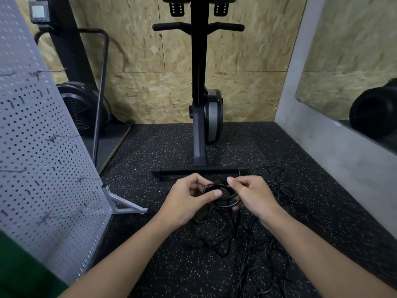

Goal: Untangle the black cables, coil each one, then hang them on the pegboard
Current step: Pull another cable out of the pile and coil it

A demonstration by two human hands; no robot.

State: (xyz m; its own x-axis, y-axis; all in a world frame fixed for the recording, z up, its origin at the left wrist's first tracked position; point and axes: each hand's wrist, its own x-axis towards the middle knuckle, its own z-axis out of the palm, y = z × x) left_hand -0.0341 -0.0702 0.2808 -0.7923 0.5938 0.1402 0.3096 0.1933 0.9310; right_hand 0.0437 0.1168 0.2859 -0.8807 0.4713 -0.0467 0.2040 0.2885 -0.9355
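Nearest, the tangle of black cables (pixel 260 261) sprawls on the floor (pixel 150 267); light, limp and snag-prone, I judge, best drawn out by a free end. Beyond it the left hand (pixel 189 203) pinches a small coil (pixel 217 186) while the right hand (pixel 253 196) curls round its other side; the pegboard (pixel 43 147) stands left, its hooks (pixel 86 179) seemingly bare.

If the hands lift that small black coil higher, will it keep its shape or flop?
Probably floppy: the coil is thin cable, its tail sagging into the tangle on the floor. Likely light: the left hand and right hand hold it with fingertips.
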